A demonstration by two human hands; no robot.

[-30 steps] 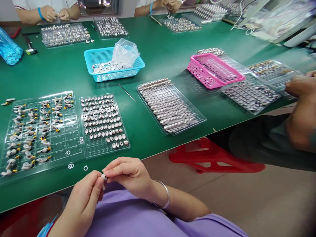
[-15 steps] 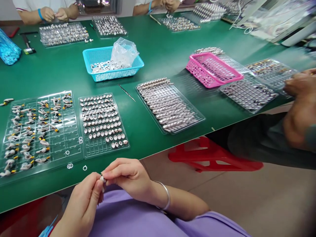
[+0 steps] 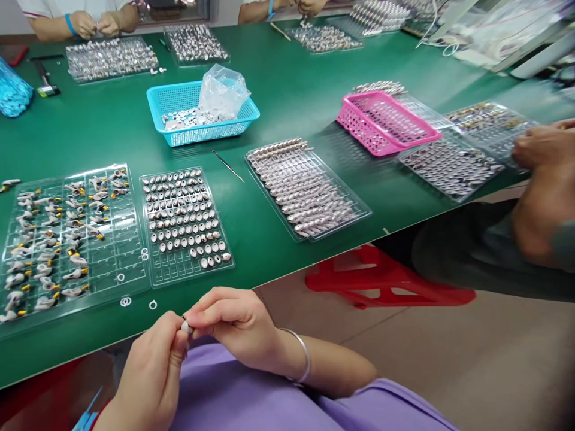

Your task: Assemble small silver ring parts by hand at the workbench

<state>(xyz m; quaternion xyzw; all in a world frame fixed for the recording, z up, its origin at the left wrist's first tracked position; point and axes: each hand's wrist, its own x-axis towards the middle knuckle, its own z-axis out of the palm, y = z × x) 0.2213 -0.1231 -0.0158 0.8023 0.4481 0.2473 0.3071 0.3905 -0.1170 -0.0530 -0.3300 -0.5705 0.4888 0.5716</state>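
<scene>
Over my lap, close to the table edge, both hands meet on one small white part [image 3: 186, 326] with a dark edge, which looks like an earbud shell. My left hand [image 3: 153, 365] pinches it between thumb and forefinger. From the other side, my right hand [image 3: 233, 323] grips it with its fingertips, which hide much of it. Beyond them lies a clear tray [image 3: 168, 272] with rows of small oval white shells. Left of it, another clear tray [image 3: 108, 263] bears white stemmed pieces with yellow ends. Small white rings [image 3: 153, 304] lie on the table nearby.
Tweezers [image 3: 228, 166] lie by a tray of white stemmed parts [image 3: 309, 191]. Farther back stand a blue basket [image 3: 202, 134] with a plastic bag and a pink basket [image 3: 381, 140]. At right are a co-worker's hand [image 3: 543, 146] and a red stool [image 3: 386, 287]; other people sit opposite.
The whole view has shifted slightly. My hands keep their pinch on the small white part, which appears turned a little between my fingertips.
</scene>
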